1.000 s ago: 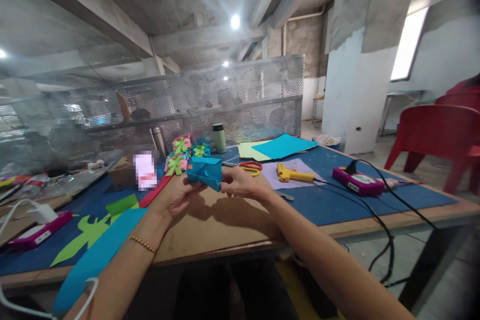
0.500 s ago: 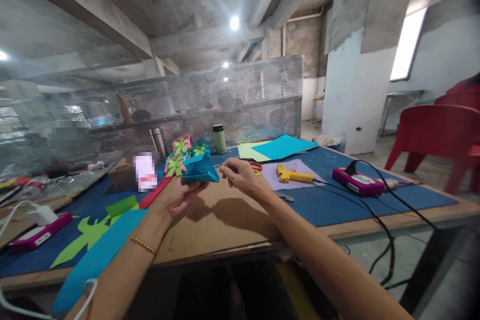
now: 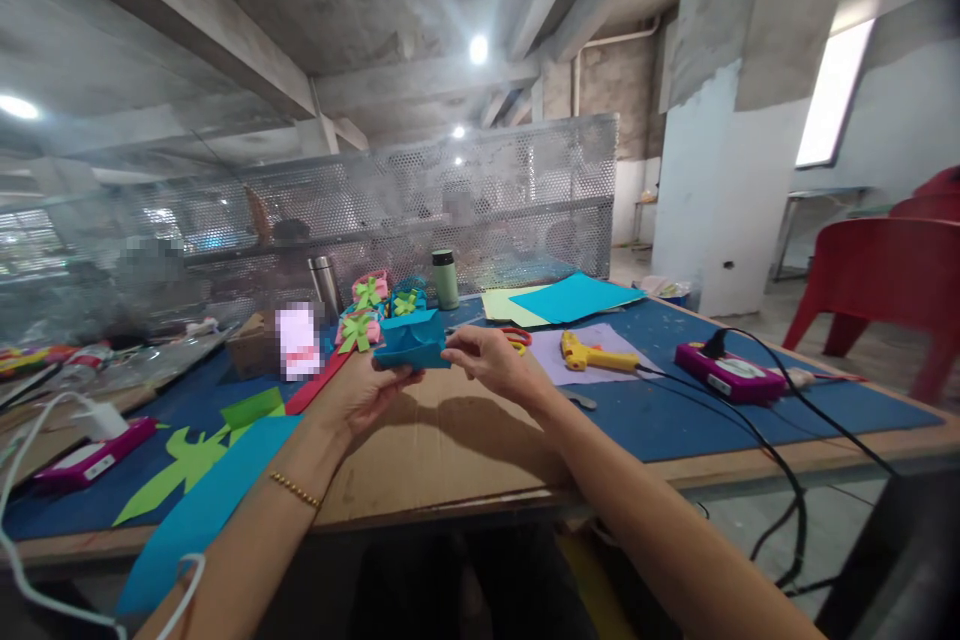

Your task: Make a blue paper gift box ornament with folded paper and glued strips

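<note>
A small folded blue paper box is held up over a sheet of brown cardboard. My left hand grips it from below and the left. At its right end, the fingers of my right hand pinch the paper's edge. Just behind the box lie several small pink and blue paper pieces with green bows. Scissors with red and yellow handles are partly hidden behind my right hand.
A yellow glue gun rests on purple paper, its cable running to a magenta power strip. Blue sheets, a green bottle and a steel flask stand or lie farther back. Green cut-outs lie at left.
My right hand has closed onto the right end of the blue paper box, where it was slightly apart before. The box has turned a little, and the whole view has shifted slightly.
</note>
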`<control>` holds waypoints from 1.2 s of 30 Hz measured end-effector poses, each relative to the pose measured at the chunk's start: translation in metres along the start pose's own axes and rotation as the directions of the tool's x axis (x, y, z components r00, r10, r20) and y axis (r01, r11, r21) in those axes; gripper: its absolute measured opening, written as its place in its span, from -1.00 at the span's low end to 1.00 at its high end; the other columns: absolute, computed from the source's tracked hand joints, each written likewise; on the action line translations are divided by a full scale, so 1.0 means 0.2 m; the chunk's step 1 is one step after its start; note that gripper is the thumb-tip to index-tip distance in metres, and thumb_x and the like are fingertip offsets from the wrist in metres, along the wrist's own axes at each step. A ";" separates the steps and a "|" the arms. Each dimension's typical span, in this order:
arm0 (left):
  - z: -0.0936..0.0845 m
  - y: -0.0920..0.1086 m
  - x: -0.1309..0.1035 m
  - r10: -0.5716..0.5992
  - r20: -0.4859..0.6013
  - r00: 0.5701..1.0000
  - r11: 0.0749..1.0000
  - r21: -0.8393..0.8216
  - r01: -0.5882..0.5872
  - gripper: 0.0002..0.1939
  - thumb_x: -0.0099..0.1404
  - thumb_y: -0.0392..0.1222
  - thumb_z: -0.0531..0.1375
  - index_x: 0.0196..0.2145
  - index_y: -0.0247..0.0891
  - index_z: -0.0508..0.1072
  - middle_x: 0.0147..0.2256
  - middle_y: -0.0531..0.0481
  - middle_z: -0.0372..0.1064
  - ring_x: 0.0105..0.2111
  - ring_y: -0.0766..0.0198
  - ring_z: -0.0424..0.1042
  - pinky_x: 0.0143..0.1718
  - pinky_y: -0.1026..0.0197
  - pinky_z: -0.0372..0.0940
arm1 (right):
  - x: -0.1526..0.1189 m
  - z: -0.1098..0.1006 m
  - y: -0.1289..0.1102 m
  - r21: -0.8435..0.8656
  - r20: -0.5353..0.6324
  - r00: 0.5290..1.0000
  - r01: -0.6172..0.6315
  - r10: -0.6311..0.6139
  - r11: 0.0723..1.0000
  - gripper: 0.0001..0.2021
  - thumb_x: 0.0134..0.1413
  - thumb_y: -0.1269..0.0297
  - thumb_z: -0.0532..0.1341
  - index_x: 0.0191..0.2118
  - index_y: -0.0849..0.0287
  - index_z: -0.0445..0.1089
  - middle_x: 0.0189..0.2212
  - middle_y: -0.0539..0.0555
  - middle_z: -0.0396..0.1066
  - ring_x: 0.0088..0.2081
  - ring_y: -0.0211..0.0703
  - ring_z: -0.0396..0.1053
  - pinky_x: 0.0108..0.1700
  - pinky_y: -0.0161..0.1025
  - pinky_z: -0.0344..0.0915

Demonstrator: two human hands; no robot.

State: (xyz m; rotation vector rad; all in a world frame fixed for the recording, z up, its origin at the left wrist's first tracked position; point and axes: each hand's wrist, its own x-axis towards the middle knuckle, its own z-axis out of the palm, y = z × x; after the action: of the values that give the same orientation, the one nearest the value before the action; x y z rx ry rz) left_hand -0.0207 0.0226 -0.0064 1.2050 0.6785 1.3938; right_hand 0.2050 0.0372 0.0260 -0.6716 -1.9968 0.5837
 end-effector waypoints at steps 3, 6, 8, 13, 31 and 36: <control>0.01 0.02 -0.01 -0.017 0.023 1.000 0.999 0.033 0.016 -0.62 0.04 -0.31 0.46 -0.15 -0.37 0.57 -0.22 -0.15 0.57 -0.29 0.17 0.55 -0.22 0.14 0.45 | 0.00 -0.01 -0.02 0.123 0.009 0.997 -0.072 0.071 0.990 -0.80 0.11 0.17 0.25 -0.40 0.22 0.39 -0.64 -0.11 0.24 -0.63 -0.38 0.19 -0.56 -0.40 0.12; 0.02 0.04 -0.03 -0.027 0.041 0.999 1.000 -0.007 0.027 -0.65 0.07 -0.24 0.45 -0.16 -0.33 0.56 -0.25 -0.11 0.56 -0.34 0.21 0.52 -0.31 0.17 0.44 | 0.00 -0.02 -0.03 0.207 0.049 0.992 -0.126 0.118 0.970 -0.75 0.08 0.10 0.25 -0.40 0.21 0.37 -0.69 -0.13 0.21 -0.65 -0.37 0.19 -0.62 -0.42 0.10; 0.03 0.04 -0.04 -0.032 0.035 0.999 0.998 -0.049 0.034 -0.65 0.08 -0.20 0.44 -0.16 -0.28 0.55 -0.21 -0.10 0.56 -0.32 0.20 0.52 -0.32 0.17 0.43 | 0.00 -0.02 -0.04 0.244 0.078 0.987 -0.155 0.140 0.957 -0.72 0.06 0.06 0.26 -0.42 0.20 0.35 -0.70 -0.13 0.21 -0.66 -0.36 0.20 -0.64 -0.42 0.09; 0.03 0.03 -0.04 -0.054 0.060 0.997 0.998 -0.025 0.056 -0.59 0.14 -0.20 0.42 -0.05 -0.25 0.52 -0.08 -0.17 0.55 -0.27 0.14 0.55 -0.25 0.09 0.45 | -0.01 -0.02 -0.05 0.312 0.114 0.977 -0.205 0.178 0.928 -0.69 0.03 0.03 0.27 -0.42 0.21 0.35 -0.68 -0.12 0.24 -0.65 -0.37 0.22 -0.66 -0.43 0.12; 0.02 0.03 -0.03 -0.048 0.079 0.996 0.998 0.031 0.045 -0.64 0.13 -0.16 0.42 -0.11 -0.30 0.57 -0.18 -0.20 0.58 -0.28 0.10 0.56 -0.23 0.09 0.45 | 0.00 0.02 -0.02 0.256 0.242 0.955 -0.235 0.174 0.938 -0.71 0.02 0.09 0.31 -0.44 0.26 0.39 -0.62 -0.03 0.38 -0.61 -0.35 0.33 -0.62 -0.43 0.26; 0.02 0.04 -0.04 -0.029 0.060 0.998 0.999 0.035 0.027 -0.66 0.14 -0.13 0.41 -0.13 -0.30 0.57 -0.18 -0.18 0.58 -0.29 0.13 0.54 -0.25 0.10 0.44 | 0.00 0.01 -0.03 0.273 0.239 0.955 -0.237 0.173 0.932 -0.73 0.00 0.12 0.30 -0.47 0.26 0.39 -0.62 -0.02 0.39 -0.63 -0.36 0.32 -0.63 -0.43 0.23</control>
State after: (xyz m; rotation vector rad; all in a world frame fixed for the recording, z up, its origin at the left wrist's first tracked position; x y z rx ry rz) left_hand -0.0209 0.0114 0.0007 1.2547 0.6770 1.3218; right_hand 0.2030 0.0321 0.0286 -0.6570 -1.9837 1.1021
